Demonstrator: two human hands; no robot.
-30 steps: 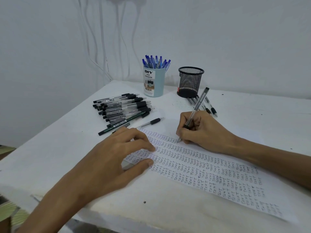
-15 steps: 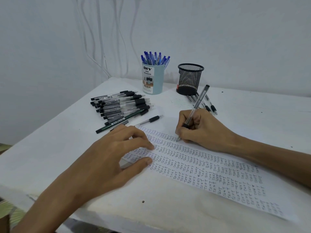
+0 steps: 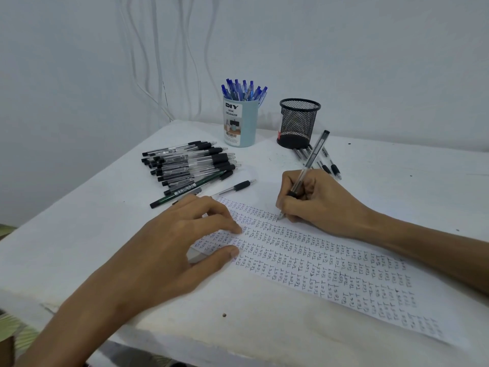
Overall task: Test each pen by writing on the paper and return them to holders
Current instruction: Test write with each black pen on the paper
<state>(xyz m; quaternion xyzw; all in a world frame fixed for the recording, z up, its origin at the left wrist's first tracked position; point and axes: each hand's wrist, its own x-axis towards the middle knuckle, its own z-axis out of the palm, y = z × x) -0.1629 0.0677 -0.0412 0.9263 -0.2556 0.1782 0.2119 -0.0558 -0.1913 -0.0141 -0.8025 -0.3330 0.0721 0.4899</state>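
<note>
Pinched in the right hand, a clear pen writes at the paper's far edge; left hand presses it flat. Testing underway; next, drop it into the mesh holder beyond

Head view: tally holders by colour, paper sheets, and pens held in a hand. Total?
Light blue holder: 1
Black mesh holder: 1
Paper sheet: 1
Pen held, in the right hand: 1
Total: 4
</note>
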